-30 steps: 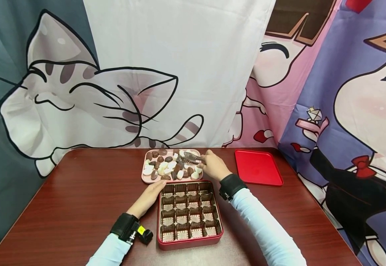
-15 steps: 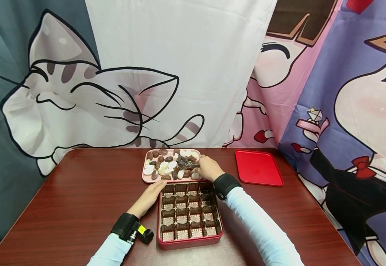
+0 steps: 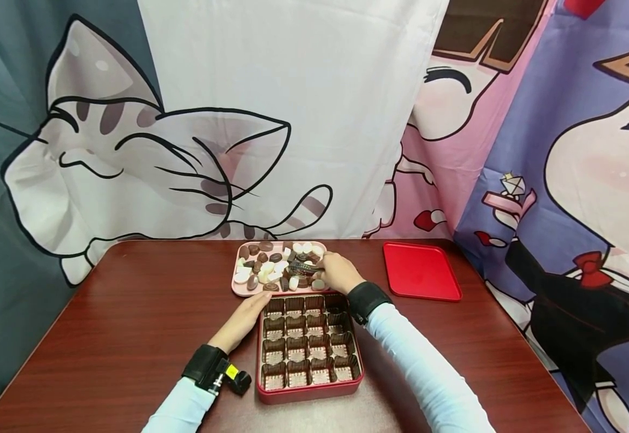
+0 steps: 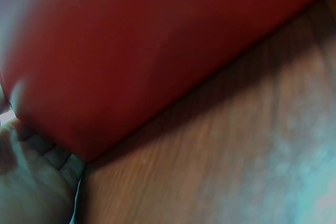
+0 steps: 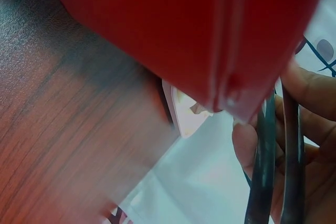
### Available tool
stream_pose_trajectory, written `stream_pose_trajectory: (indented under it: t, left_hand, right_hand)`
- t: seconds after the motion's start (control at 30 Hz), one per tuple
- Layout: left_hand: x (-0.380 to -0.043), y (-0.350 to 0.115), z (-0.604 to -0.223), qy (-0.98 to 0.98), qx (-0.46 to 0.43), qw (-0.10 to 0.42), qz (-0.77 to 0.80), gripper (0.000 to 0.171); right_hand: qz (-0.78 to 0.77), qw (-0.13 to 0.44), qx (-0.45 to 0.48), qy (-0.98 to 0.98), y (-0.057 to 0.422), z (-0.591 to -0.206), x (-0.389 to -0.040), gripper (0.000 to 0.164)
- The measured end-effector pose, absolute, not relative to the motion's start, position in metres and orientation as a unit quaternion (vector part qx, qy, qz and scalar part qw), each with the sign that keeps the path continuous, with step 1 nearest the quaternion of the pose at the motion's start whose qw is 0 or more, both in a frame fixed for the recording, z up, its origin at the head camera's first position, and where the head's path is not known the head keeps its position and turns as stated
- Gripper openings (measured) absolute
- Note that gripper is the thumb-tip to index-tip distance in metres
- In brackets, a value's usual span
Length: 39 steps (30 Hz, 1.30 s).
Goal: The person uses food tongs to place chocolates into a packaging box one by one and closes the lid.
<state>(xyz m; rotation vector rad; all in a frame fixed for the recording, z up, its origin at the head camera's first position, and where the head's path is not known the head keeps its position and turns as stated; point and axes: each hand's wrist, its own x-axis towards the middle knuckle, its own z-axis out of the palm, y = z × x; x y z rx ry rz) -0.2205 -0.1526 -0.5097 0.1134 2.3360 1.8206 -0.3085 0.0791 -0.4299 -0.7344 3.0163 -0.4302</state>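
Observation:
A pair of dark metal tongs [image 3: 305,269] is gripped by my right hand [image 3: 341,273]. Its perforated tips lie among brown and white chocolates [image 3: 266,270] on a pink tray [image 3: 234,287]; whether they pinch a piece is too small to tell. In the right wrist view the two tong arms [image 5: 263,166] run between thumb and fingers. In front of the tray stands a red box [image 3: 309,394] with a gold-brown compartment insert [image 3: 296,341]. My left hand [image 3: 244,319] holds the box's far left corner, its fingers bent round the far side in the left wrist view.
To the right on the brown table [image 3: 147,337] lies a flat red lid or tray [image 3: 421,270]. Behind the table hangs a printed cloth [image 3: 293,120]. The box's near edge faces me, and its walls stand above the tabletop.
My right hand has shifted slightly left, and the tongs' tips have moved left and a little lower among the chocolates. The left hand and the box have stayed in place.

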Motion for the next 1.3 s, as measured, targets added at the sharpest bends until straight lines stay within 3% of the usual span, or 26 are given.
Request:
stream_pose_trajectory:
  t: [0.63, 1.07, 1.3]
  left_hand:
    - [-0.221, -0.154, -0.512, 0.778, 0.035, 0.092, 0.62, 0.059]
    - [-0.221, -0.154, -0.513, 0.778, 0.038, 0.09, 0.621, 0.06]
    - [-0.221, -0.155, -0.513, 0.78, 0.036, 0.086, 0.619, 0.058]
  right_hand:
    - [-0.128, -0.037, -0.246, 0.96, 0.092, -0.418, -0.299, 0.01]
    - [-0.16, -0.043, -0.228, 0.959, 0.111, -0.404, -0.295, 0.018]
    - [-0.137, -0.074, -0.258, 0.953, 0.112, -0.392, -0.289, 0.015]
